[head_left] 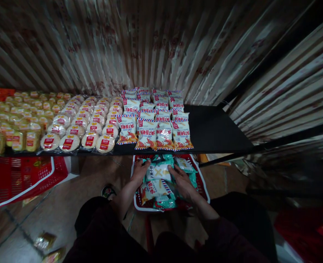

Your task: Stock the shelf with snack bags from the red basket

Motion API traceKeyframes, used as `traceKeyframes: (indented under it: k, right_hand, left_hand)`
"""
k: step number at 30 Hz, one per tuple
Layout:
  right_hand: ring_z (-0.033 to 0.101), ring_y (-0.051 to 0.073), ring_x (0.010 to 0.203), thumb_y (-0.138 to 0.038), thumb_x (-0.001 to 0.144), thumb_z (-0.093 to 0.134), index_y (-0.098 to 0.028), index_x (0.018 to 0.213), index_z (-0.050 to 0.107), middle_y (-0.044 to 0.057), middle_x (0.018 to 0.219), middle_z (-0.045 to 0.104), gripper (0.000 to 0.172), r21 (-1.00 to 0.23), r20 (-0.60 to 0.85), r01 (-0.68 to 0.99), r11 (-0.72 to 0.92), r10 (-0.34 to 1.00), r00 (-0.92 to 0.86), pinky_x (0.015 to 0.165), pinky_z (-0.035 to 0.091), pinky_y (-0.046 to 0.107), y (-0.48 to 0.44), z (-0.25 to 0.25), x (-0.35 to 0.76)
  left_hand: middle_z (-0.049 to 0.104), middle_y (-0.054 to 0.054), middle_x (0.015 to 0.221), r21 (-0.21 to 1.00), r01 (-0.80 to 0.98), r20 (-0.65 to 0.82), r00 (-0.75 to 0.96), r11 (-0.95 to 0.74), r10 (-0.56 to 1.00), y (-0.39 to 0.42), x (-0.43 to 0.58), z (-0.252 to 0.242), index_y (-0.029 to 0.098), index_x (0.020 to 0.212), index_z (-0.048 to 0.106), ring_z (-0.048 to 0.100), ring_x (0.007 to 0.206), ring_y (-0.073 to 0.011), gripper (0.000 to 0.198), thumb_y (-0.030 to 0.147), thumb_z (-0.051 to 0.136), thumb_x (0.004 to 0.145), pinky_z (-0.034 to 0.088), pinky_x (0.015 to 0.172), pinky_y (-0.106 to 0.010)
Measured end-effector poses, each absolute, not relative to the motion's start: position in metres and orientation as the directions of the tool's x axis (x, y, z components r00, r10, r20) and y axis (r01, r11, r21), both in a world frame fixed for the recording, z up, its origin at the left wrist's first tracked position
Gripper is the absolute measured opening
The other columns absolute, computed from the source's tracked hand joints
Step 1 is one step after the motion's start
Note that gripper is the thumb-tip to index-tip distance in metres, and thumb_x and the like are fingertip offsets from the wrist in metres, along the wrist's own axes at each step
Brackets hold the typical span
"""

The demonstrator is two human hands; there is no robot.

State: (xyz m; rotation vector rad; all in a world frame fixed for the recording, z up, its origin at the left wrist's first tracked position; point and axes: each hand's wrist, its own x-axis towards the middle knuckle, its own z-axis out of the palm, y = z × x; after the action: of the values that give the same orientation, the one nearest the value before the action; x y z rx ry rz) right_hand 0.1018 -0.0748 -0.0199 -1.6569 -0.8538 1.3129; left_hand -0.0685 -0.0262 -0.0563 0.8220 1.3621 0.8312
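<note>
Flanking a teal-and-white packet (159, 173), two bare hands sit well apart over a red basket with a white rim (148, 209), the left hand (141, 170) at the packet's 9 o'clock and the right hand (181, 179) at its 3 o'clock. Both hands are loosely spread, each thumb by the packet's edge; the other fingertips are partly hidden, so I cannot tell whether they grip it or merely touch it. The packet lies inside the basket among more teal packs, with a striped white packet (153, 189) at its 6 o'clock and another teal pack (186, 165) just past the right hand at 1 o'clock. From the basket, a black shelf (214, 128) spans 12 o'clock, bearing rows of striped white snack bags (164, 134). Round wrapped crackers (69, 142) with red labels line up at 10 o'clock, touching the bags, and yellow-wrapped cakes (32, 140) sit between 9 and 10. A second red basket (15, 179) stands at 9 o'clock, below the shelf, with a patterned shoe (108, 191) between the two baskets. Two small packets (44, 241) lie on the tiled floor (21, 219) at 8 o'clock. Striped curtain cloth (134, 47) hangs behind the shelf at 12.
</note>
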Motion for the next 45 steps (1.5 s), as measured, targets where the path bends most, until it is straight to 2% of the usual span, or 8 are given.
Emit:
traceKeyframes:
  k: [3, 7, 15, 20, 23, 29, 37, 45]
  right_hand:
    - [0.068, 0.028, 0.094, -0.057, 0.073, 0.065, -0.023, 0.092, 0.063, 0.008, 0.099, 0.072, 0.039, -0.825, -0.564, -0.17, -0.539, 0.803, 0.191, 0.072, 0.06, 0.039, -0.073, -0.023, 0.101]
    - [0.065, 0.029, 0.103, -0.057, 0.073, 0.064, -0.025, 0.098, 0.065, 0.008, 0.106, 0.07, 0.04, -0.841, -0.54, -0.151, -0.519, 0.821, 0.183, 0.077, 0.059, 0.039, -0.076, -0.024, 0.102]
    - [0.068, 0.023, 0.083, -0.059, 0.067, 0.07, -0.026, 0.105, 0.064, 0.002, 0.089, 0.073, 0.05, -0.845, -0.535, -0.158, -0.511, 0.809, 0.243, 0.071, 0.056, 0.033, -0.063, -0.021, 0.111]
    - [0.064, 0.019, 0.071, -0.059, 0.063, 0.072, -0.019, 0.077, 0.071, 0.001, 0.073, 0.071, 0.043, -0.865, -0.457, 0.228, -0.446, 0.89, 0.006, 0.064, 0.049, 0.028, -0.052, -0.014, 0.119]
    - [0.063, 0.018, 0.07, -0.058, 0.071, 0.065, -0.021, 0.08, 0.073, -0.001, 0.074, 0.071, 0.039, -0.824, -0.422, 0.471, -0.314, 0.895, -0.143, 0.064, 0.047, 0.028, -0.045, -0.007, 0.118]
    - [0.065, 0.026, 0.093, -0.055, 0.068, 0.07, -0.025, 0.096, 0.074, 0.003, 0.095, 0.074, 0.041, -0.837, -0.458, 0.449, -0.313, 0.85, -0.261, 0.083, 0.05, 0.036, -0.035, -0.003, 0.108]
    - [0.063, 0.017, 0.068, -0.059, 0.067, 0.069, -0.017, 0.087, 0.07, 0.001, 0.079, 0.072, 0.046, -0.809, -0.571, 0.279, -0.517, 0.805, -0.165, 0.062, 0.049, 0.028, -0.045, -0.013, 0.118]
    - [0.066, 0.023, 0.08, -0.064, 0.072, 0.059, -0.019, 0.089, 0.069, 0.006, 0.087, 0.074, 0.049, -0.734, -0.583, 0.383, -0.56, 0.81, 0.066, 0.07, 0.051, 0.034, -0.051, -0.019, 0.116]
  left_hand:
    - [0.071, -0.006, 0.077, 0.883, 0.058, -0.467, -0.005, 0.466, 0.884, -0.025, -0.068, -0.058, 0.017, 0.082, 0.067, 0.066, 0.083, -0.0219, 0.038, 0.054, 0.064, 0.075, 0.05, 0.07, -0.029]
    - [0.071, -0.007, 0.075, 0.871, 0.207, -0.451, -0.025, 0.446, 0.892, -0.021, -0.068, -0.057, 0.018, 0.08, 0.068, 0.066, 0.083, -0.0222, 0.035, 0.052, 0.059, 0.079, 0.048, 0.069, -0.027]
    - [0.068, -0.003, 0.078, 0.788, 0.572, -0.378, 0.16, 0.227, 0.912, -0.011, -0.071, -0.049, 0.018, 0.076, 0.065, 0.062, 0.079, -0.0174, 0.036, 0.05, 0.049, 0.085, 0.039, 0.064, -0.023]
    - [0.069, -0.004, 0.08, 0.761, 0.637, -0.348, 0.244, 0.121, 0.905, -0.007, -0.072, -0.045, 0.019, 0.078, 0.065, 0.062, 0.078, -0.0183, 0.039, 0.053, 0.047, 0.085, 0.038, 0.063, -0.024]
    - [0.069, -0.004, 0.08, 0.737, 0.67, -0.357, 0.276, 0.088, 0.892, -0.005, -0.071, -0.043, 0.019, 0.079, 0.066, 0.061, 0.077, -0.019, 0.04, 0.055, 0.048, 0.084, 0.037, 0.062, -0.024]
    - [0.068, -0.002, 0.076, 0.794, 0.606, -0.325, 0.355, 0.05, 0.877, -0.001, -0.07, -0.045, 0.019, 0.078, 0.066, 0.06, 0.073, -0.0172, 0.042, 0.057, 0.048, 0.084, 0.037, 0.06, -0.023]
    - [0.07, -0.004, 0.095, 0.884, 0.442, -0.325, 0.353, 0.15, 0.877, 0.004, -0.078, -0.041, 0.02, 0.09, 0.067, 0.063, 0.089, -0.0192, 0.037, 0.05, 0.045, 0.088, 0.045, 0.074, -0.025]
    - [0.058, 0.004, 0.066, 0.822, 0.323, -0.567, 0.403, 0.468, 0.718, -0.002, -0.071, -0.043, 0.018, 0.081, 0.057, 0.058, 0.049, -0.0101, 0.017, 0.031, 0.049, 0.088, 0.036, 0.046, -0.02]
